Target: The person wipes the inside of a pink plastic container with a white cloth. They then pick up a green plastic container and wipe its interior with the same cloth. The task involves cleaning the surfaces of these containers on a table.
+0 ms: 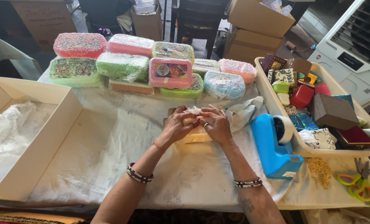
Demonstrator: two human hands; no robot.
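An open cardboard box (48, 137) sits at the table's left edge. At centre, the left hand (177, 124) and right hand (216, 124) close together on a small yellow box (195, 137), fingers clamped on what appears to be clear wrap at its top. Wrapped coloured boxes (152, 68) are stacked behind. A blue tape dispenser (272, 149) stands to the right, a beige tray (276, 103) beyond it.

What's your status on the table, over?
Left hand and right hand both gripping small yellow box with clear wrap. Blue tape dispenser close on right. Wrapped boxes stacked behind.
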